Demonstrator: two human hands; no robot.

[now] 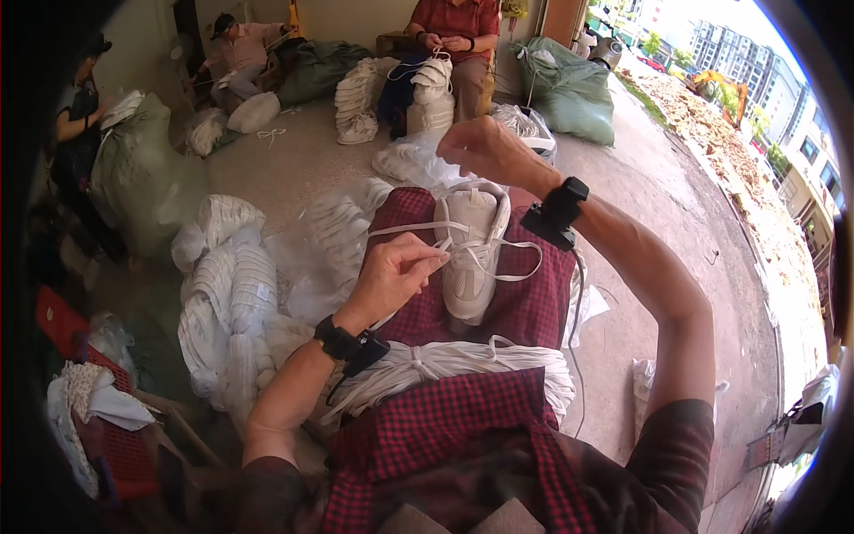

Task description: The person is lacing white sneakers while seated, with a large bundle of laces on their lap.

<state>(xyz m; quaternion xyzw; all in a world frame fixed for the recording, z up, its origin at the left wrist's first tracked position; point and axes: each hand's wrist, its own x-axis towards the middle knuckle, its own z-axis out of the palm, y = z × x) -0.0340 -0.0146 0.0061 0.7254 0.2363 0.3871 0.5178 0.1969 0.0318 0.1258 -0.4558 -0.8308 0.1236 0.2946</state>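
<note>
I see the shoe (471, 289) on the lap (405, 310) — likely to keep it steady. The left hand (391, 276) pinches a lace (405, 229) shut; the right hand (498, 156) curls above — I can't tell its grip.

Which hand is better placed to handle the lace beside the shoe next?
Probably the left hand: its fingertips appear to pinch the white lace right at the shoe, while the right hand is raised near the shoe's far end.
</note>
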